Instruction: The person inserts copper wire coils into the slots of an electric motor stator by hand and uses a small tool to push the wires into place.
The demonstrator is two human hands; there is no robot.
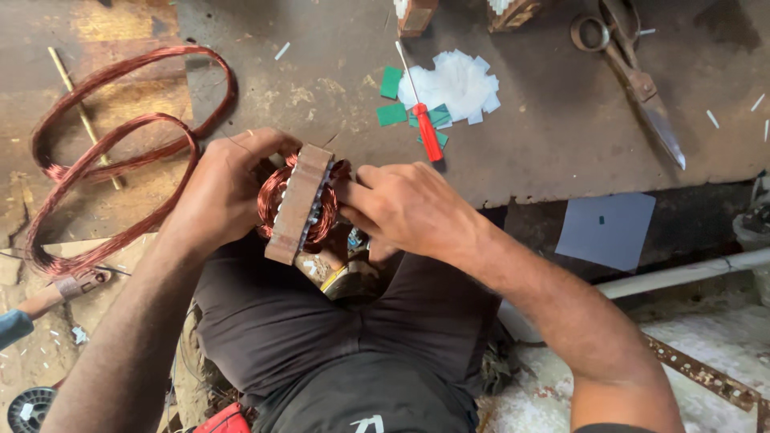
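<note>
Your left hand (223, 188) and right hand (405, 208) meet at the centre of the frame around a rusty brown laminated steel motor stator wound with copper wire (298, 204). Your left fingers are curled closed around its left side, the thumb lying over the top edge. Your right fingers are bent and pressed against its right face, on the copper winding; whether they pinch a strand there I cannot tell. The stator stands on edge, tilted slightly, just above your lap in dark trousers (337, 337).

In the upper left of the frame two large loose loops of bare copper wire (112, 160) lie on the worn wooden board (529, 120), with a thin brass rod (80, 112) crossing under them. Above your right hand sits a red-handled screwdriver (425, 128) on a small heap of white and green paper slips (449, 88). In the upper right lie rusty metal shears (634, 76). A grey-blue square sheet (607, 230) rests at the right, below the board's edge.
</note>
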